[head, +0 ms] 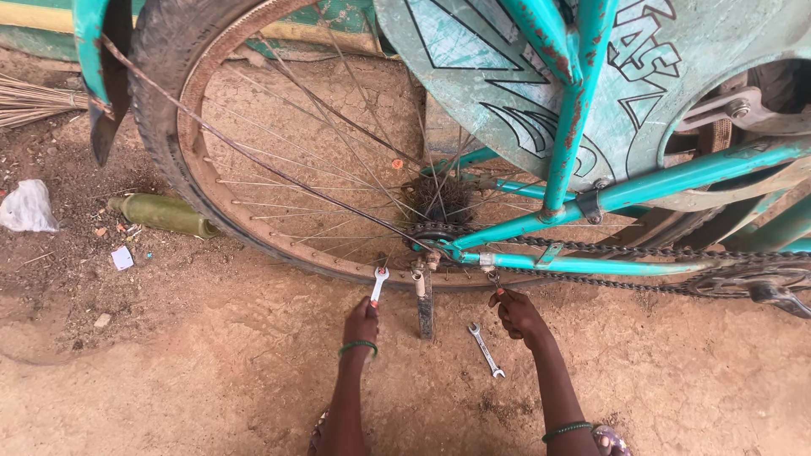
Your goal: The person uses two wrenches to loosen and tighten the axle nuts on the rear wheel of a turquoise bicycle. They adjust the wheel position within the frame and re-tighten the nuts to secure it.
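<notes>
The left hand point(361, 321) is closed around a wrench point(378, 284) whose open end points up toward the rear axle nut point(420, 247) of the teal bicycle point(583, 198). The right hand point(517, 312) pinches a small tool point(493, 279) just below the chain stay point(583, 264); its kind cannot be told. A spare wrench point(487, 350) lies on the dirt between the arms. Seat the jaw fully on the nut flats, then pull steadily, keeping both hands clear of the chain point(617, 250) and spokes point(338, 186).

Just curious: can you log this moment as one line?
left hand: holds wrench near rear axle | right hand: at chain stay | spare wrench: on dirt
</notes>
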